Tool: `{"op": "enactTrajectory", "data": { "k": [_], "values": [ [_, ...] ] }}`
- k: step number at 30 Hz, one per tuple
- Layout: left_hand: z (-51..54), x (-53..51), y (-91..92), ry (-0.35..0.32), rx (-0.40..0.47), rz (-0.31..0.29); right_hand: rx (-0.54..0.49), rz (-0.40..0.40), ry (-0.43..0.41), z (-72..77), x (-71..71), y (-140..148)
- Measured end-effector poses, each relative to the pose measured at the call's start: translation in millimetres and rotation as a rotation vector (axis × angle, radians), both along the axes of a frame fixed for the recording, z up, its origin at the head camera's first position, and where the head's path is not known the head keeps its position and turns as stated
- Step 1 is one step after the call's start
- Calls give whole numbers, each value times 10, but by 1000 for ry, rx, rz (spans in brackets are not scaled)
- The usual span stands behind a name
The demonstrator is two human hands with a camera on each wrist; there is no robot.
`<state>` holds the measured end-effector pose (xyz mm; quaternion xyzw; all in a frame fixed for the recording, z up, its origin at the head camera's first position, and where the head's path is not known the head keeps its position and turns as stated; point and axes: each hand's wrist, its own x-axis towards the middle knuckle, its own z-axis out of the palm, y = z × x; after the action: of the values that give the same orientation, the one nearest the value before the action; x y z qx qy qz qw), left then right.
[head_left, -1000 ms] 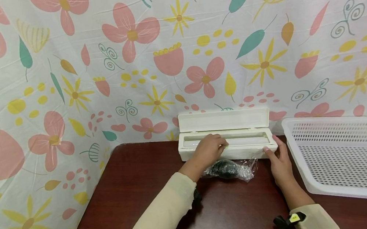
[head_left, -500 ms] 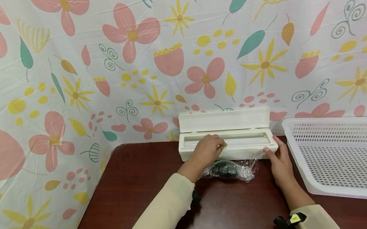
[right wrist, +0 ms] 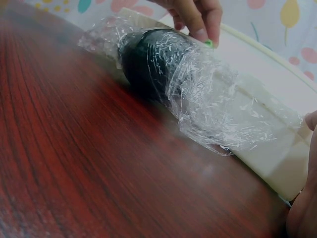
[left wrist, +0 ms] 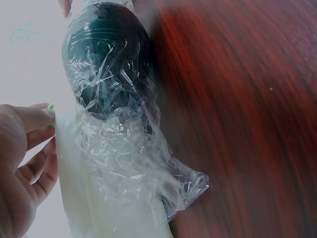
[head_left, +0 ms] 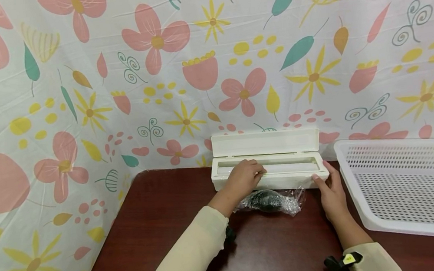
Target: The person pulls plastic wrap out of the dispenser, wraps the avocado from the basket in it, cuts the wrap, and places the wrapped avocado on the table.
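A white cling film dispenser (head_left: 272, 181) lies along the back of the table, its lid (head_left: 265, 143) raised and a pale roll (head_left: 290, 166) inside. At its front rim my left hand (head_left: 243, 177) pinches a small green slide cutter (right wrist: 209, 43), mostly covered by the fingertips. My right hand (head_left: 331, 192) grips the dispenser's right end, thumb on the front, fingers round the side. Just before the dispenser rests a dark, rounded thing wrapped in crumpled clear film (head_left: 266, 200). Its kind cannot be made out; it looks dark green in the left wrist view (left wrist: 109, 54).
A white perforated plastic basket (head_left: 358, 200) stands on the right, close to my right hand. Behind the dispenser rises a flower-printed cloth (head_left: 172, 83). The dark red wooden table (head_left: 162, 215) has its left edge along that cloth.
My left hand has slid slightly to the left along the dispenser's front rim. My right hand, the dispenser and the wrapped thing stay where they were.
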<state>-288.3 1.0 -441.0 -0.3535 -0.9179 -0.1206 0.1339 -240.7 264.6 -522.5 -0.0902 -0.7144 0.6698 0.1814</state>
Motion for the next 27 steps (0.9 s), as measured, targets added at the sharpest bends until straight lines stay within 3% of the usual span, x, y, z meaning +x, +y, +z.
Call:
{"op": "enactTrajectory", "data": {
  "k": [27],
  "values": [
    [-32, 8, -104, 1, 35, 31, 48, -3, -25, -5, -2, 16]
  ]
}}
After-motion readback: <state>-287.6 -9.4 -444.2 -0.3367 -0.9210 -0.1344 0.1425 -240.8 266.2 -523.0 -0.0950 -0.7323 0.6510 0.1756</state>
